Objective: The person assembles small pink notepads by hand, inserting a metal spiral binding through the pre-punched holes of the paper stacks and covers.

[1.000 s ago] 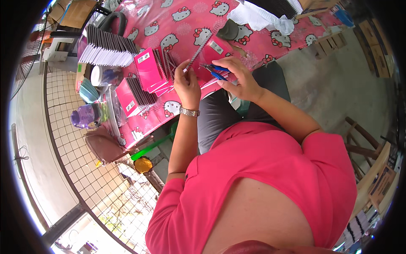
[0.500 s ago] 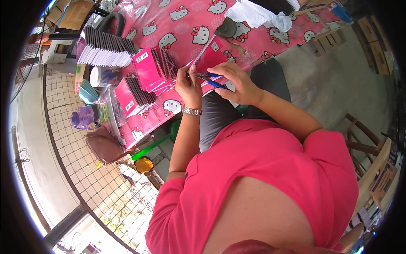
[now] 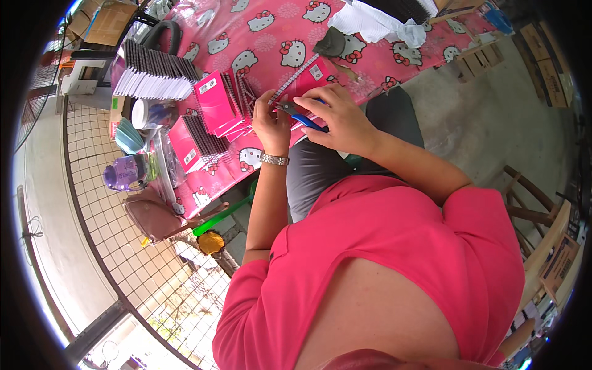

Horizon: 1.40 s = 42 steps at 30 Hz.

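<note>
Notebook: a pink spiral-bound notebook (image 3: 306, 79) lies at the near edge of the desk (image 3: 271, 37), directly under both hands, its wire spine running diagonally from near-left to far-right.

Head view, hands: left hand (image 3: 271, 120) is curled narrow, pinching the near end of the notebook's spine; a metal watch (image 3: 274, 160) circles its wrist. Right hand (image 3: 336, 117) is closed around blue-handled pliers (image 3: 300, 115), the tool's nose pointing left toward the left hand's fingertips.

Key relation: the pliers' tip and the left hand meet at the spine's near end, so the left hand is the nearer to the wire, while the right reaches across from the other side; the spine's long axis leads away from both hands toward the far side of the desk.

Head view, surroundings: more pink notebooks (image 3: 213, 108) fan out just left of the hands, with a row of white-edged stacked books (image 3: 154, 77) beyond them. A purple bottle (image 3: 123, 172) and a brown bag (image 3: 151, 216) sit at the desk's left end, well apart from the work. White cloth (image 3: 376, 24) lies on the far side.
</note>
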Each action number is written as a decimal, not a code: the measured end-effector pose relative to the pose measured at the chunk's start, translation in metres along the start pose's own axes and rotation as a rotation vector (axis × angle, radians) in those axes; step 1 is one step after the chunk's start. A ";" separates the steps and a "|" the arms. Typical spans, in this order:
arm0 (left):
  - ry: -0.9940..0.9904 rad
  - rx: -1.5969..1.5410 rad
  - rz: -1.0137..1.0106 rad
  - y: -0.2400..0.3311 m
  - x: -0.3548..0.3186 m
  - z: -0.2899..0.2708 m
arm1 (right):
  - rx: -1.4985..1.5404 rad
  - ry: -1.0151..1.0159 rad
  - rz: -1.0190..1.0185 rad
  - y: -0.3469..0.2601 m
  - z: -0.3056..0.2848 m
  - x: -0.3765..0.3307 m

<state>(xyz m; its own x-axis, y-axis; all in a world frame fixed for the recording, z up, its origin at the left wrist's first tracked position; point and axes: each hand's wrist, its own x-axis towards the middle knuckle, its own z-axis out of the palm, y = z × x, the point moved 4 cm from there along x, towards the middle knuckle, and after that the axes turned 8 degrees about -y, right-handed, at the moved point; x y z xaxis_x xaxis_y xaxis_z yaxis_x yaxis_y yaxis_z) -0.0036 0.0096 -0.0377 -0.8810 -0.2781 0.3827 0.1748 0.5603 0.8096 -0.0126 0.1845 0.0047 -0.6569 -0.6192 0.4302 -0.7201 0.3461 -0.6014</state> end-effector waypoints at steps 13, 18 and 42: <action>-0.060 -0.082 0.008 -0.022 -0.006 -0.004 | -0.100 -0.049 0.022 -0.004 0.010 0.005; -0.060 -0.107 0.002 -0.013 -0.006 -0.004 | 1.491 -0.372 0.790 0.015 0.031 -0.004; -0.211 0.115 -0.677 -0.083 0.110 -0.119 | 0.840 -0.608 0.774 0.051 0.133 0.154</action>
<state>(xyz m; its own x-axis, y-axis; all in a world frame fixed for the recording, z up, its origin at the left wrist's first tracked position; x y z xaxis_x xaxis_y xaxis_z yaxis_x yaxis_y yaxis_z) -0.0632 -0.1605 -0.0098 -0.8479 -0.4433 -0.2907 -0.4773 0.3998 0.7825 -0.1205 0.0129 -0.0495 -0.4715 -0.7538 -0.4576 0.3047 0.3477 -0.8867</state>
